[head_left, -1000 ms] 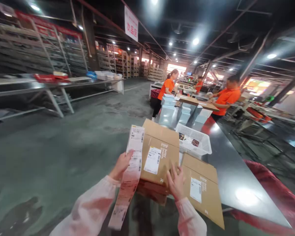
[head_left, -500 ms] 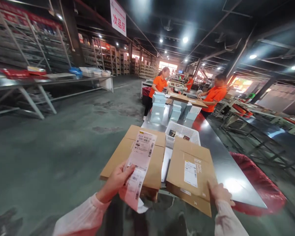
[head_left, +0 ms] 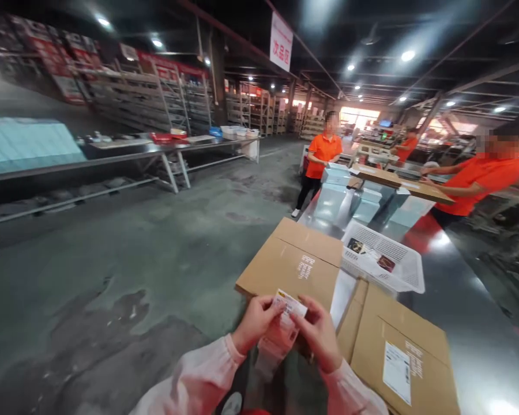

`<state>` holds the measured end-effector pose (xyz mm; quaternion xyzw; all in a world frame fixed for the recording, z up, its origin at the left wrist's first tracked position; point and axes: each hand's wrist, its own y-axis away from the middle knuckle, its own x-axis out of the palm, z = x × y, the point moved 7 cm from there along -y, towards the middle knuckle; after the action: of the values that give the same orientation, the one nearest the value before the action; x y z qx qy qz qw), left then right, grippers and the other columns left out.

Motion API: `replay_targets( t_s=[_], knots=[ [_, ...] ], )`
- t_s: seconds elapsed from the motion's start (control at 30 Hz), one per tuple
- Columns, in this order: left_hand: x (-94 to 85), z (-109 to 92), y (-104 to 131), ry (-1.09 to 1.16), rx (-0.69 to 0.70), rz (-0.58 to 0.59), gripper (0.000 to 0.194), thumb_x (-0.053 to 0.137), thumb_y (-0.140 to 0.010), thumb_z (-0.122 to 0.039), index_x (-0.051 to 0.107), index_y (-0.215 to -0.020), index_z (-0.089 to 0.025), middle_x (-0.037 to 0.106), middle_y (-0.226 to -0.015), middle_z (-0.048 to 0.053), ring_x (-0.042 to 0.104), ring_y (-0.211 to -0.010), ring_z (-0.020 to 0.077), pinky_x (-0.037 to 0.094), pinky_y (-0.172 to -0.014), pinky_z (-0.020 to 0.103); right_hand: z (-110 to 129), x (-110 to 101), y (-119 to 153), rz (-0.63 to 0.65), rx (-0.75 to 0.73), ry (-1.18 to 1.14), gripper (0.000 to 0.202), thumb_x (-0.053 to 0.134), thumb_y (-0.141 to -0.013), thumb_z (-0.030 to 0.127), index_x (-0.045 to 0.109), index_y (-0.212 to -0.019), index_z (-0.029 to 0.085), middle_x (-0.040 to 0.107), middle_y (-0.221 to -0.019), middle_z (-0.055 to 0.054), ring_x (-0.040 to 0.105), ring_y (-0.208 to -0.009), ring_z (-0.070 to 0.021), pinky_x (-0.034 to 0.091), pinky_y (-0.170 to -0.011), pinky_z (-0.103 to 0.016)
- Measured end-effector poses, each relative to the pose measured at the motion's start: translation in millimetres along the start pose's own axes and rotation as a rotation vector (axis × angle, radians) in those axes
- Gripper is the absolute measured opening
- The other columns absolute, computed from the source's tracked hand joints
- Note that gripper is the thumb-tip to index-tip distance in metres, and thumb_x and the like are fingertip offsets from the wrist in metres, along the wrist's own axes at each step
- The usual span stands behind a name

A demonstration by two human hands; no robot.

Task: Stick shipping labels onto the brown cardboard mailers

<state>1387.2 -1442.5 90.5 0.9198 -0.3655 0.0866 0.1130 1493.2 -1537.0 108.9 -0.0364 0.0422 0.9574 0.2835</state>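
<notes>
A strip of printed shipping labels [head_left: 290,304] is pinched between both of my hands, its lower end hanging down below them. My left hand [head_left: 259,321] grips its left side with thumb and fingers closed. On the right edge of the same strip, my right hand [head_left: 319,331] is closed too. Just beyond my hands lies a flat brown cardboard box [head_left: 281,259] with white print and no label showing. To the right, a second cardboard box [head_left: 419,340] carries a white label [head_left: 397,372] beside its print.
A white plastic basket [head_left: 409,271] holding small items stands on the metal table [head_left: 462,294] behind the boxes. Light-blue boxes [head_left: 333,199] are stacked farther back. Co-workers in orange shirts [head_left: 324,155] stand around the table's far part. Another long table [head_left: 130,154] runs along the left.
My right hand has left the labelled box and now holds the label strip with my left hand. The strip is lower and nearer me. The view has turned left.
</notes>
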Motion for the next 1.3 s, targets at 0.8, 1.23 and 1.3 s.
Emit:
replay_targets(
  t_s=[0.8, 1.23, 1.3],
  knots=[
    [-90.5, 118, 70, 0.1, -0.347, 0.23, 0.058, 0.075, -0.058, -0.065, 0.076, -0.084, -0.013, 0.072, -0.08, 0.01, 0.063, -0.074, 0.024, 0.047, -0.071, 0.033, -26, 23, -173, -0.05, -0.194, 1.246, 0.073, 0.062, -0.077, 0.045, 0.043, -0.138, 0.01, 0.03, -0.15, -0.02, 0.021, -0.141, -0.036, 0.01, -0.111, -0.06],
    [-104.8, -4, -98, -0.53, 0.027, -0.349, 0.026, 0.065, -0.073, -0.034, 0.072, -0.081, -0.01, 0.056, -0.132, 0.02, 0.04, -0.131, 0.0343, 0.029, -0.11, 0.042, -75, -67, -11, -0.464, 0.062, 1.255, 0.061, 0.032, -0.087, 0.047, 0.056, -0.127, 0.006, 0.057, -0.117, -0.029, 0.054, -0.109, -0.0428, 0.046, -0.084, -0.059],
    [-97.9, -9, -104, -0.536, 0.034, -0.312, 0.025, 0.063, -0.075, -0.031, 0.072, -0.086, -0.01, 0.06, -0.127, 0.019, 0.044, -0.129, 0.0329, 0.03, -0.109, 0.042, -89, -81, -11, -0.504, 0.142, 1.117, 0.068, 0.033, -0.085, 0.053, 0.053, -0.129, 0.005, 0.052, -0.126, -0.028, 0.048, -0.117, -0.0442, 0.043, -0.088, -0.06]
  ],
)
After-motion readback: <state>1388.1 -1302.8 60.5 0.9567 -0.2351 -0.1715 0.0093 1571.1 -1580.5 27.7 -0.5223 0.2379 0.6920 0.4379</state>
